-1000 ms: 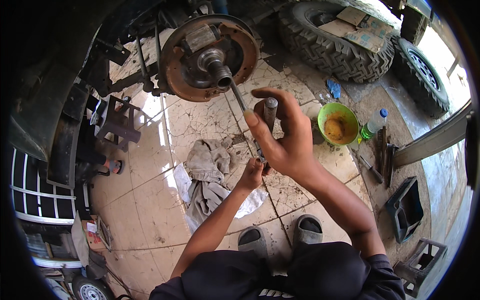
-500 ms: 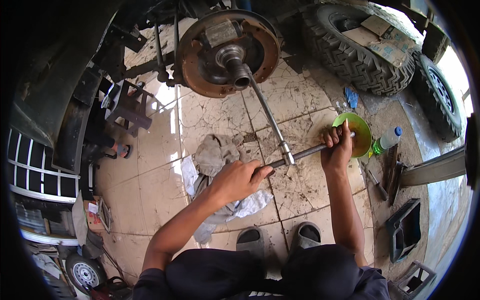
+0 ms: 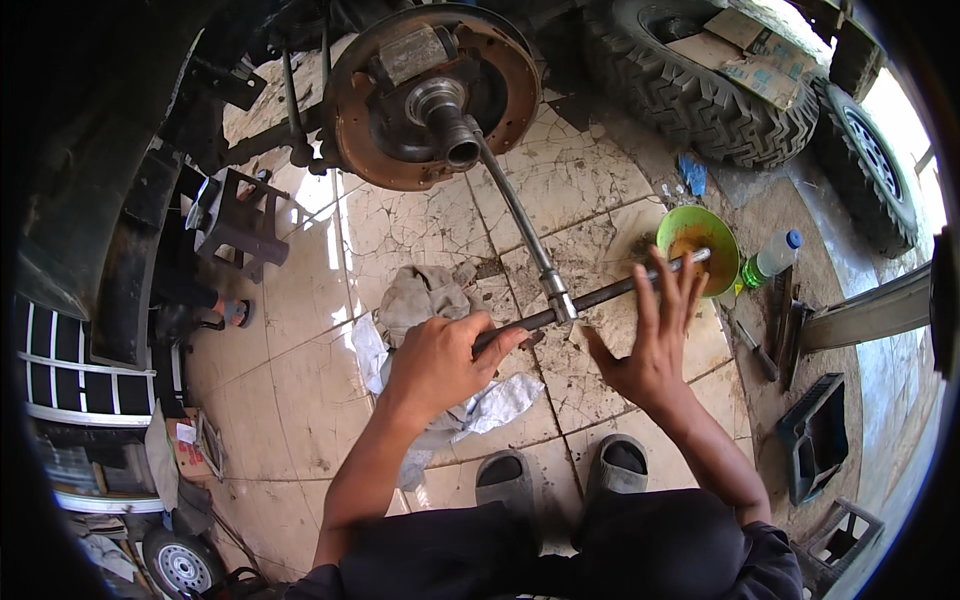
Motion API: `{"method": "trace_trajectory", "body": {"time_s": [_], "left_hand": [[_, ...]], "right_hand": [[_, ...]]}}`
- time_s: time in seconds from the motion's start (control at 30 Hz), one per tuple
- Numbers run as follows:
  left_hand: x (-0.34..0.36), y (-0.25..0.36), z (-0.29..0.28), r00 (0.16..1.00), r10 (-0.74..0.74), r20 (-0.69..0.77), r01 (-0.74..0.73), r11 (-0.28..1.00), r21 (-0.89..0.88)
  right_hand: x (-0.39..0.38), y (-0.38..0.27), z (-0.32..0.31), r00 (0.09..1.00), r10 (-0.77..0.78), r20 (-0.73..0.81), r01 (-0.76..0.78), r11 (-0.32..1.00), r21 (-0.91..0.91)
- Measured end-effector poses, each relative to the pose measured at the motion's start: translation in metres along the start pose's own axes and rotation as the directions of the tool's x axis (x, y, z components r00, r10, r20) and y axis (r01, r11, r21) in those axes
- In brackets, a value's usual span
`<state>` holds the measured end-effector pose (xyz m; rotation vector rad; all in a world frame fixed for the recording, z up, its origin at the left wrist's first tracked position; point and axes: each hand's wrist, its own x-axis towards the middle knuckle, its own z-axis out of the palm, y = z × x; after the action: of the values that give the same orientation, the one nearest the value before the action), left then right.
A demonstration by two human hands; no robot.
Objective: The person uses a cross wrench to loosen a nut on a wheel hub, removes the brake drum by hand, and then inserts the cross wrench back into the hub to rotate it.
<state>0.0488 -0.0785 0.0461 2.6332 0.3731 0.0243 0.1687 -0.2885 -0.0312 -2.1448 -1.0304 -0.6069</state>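
A rusty brake backing plate [image 3: 345, 130] with a protruding axle hub [image 3: 450, 140] is at the top. From beside the hub a long metal extension bar [image 3: 520, 215] slants down toward me. Its near end carries a crosswise T-bar handle [image 3: 610, 291]. My left hand [image 3: 440, 362] is closed around the left part of this handle. Beside its right part, my right hand [image 3: 652, 345] is open with fingers spread and thumb apart; whether the fingertips touch the bar, I cannot tell. The extension's far end, behind the hub, is hidden.
Crumpled rags [image 3: 425, 300] lie on the tiles left of the handle. To the right are a green bowl [image 3: 725, 240], a bottle with a blue cap [image 3: 772, 258], a screwdriver [image 3: 765, 362] and a black tray [image 3: 815, 440]. Big tyres [image 3: 700, 115] lie at upper right, a stool [image 3: 240, 220] at left.
My right hand has let go of the handle's right end, opened its fingers and come nearer to me. The left hand keeps its hold. The view has shifted slightly.
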Motion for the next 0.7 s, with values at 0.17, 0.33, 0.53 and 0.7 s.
{"method": "trace_trajectory", "body": {"time_s": [0.17, 0.33, 0.53, 0.7], "left_hand": [[0.001, -0.002, -0.012, 0.996, -0.044, 0.075, 0.042, 0.998, 0.036], [-0.007, -0.027, -0.029, 0.997, 0.007, 0.075, 0.033, 0.850, -0.525], [-0.015, -0.038, 0.015, 0.905, 0.083, -0.417, -0.401, -0.154, -0.903], [-0.002, -0.027, -0.003, 0.908, -0.013, -0.419, -0.381, -0.442, -0.812]], "right_hand": [[0.049, -0.020, 0.023, 0.930, -0.175, 0.323, 0.195, 0.980, -0.028], [0.064, -0.033, 0.033, 0.924, -0.324, 0.202, 0.336, 0.941, -0.030], [0.058, -0.023, 0.043, 0.961, -0.265, 0.075, 0.267, 0.964, -0.012], [0.053, -0.020, 0.048, 0.983, -0.184, -0.009, 0.184, 0.981, 0.061]]}}
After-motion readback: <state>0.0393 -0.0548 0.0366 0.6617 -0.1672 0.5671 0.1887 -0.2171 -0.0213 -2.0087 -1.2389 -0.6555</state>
